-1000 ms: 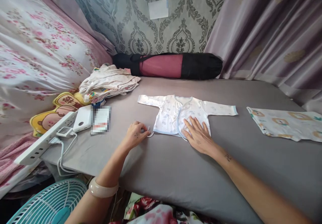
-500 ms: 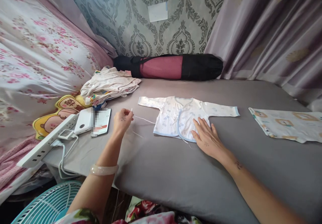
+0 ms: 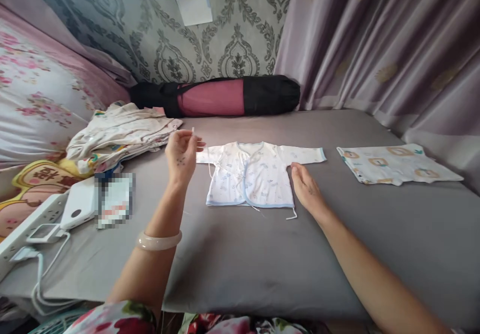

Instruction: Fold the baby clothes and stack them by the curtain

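Surface: a flat spread of smooth grey cloth [image 3: 232,259].
Roll: a long black-and-pink bag [image 3: 212,98] along the far edge.
Shirt: a white, blue-trimmed baby shirt [image 3: 266,184] lies flat mid-surface.
Right hand [image 3: 308,190]: at the shirt's side, grip unclear.
Left hand [image 3: 180,158]: raised, pinching a thin white cord [image 3: 193,130].

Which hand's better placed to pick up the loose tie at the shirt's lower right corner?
Right, I'd say: the right hand is beside the shirt, nearest that loose tie. The left hand is raised by the opposite sleeve, pinching a white string.
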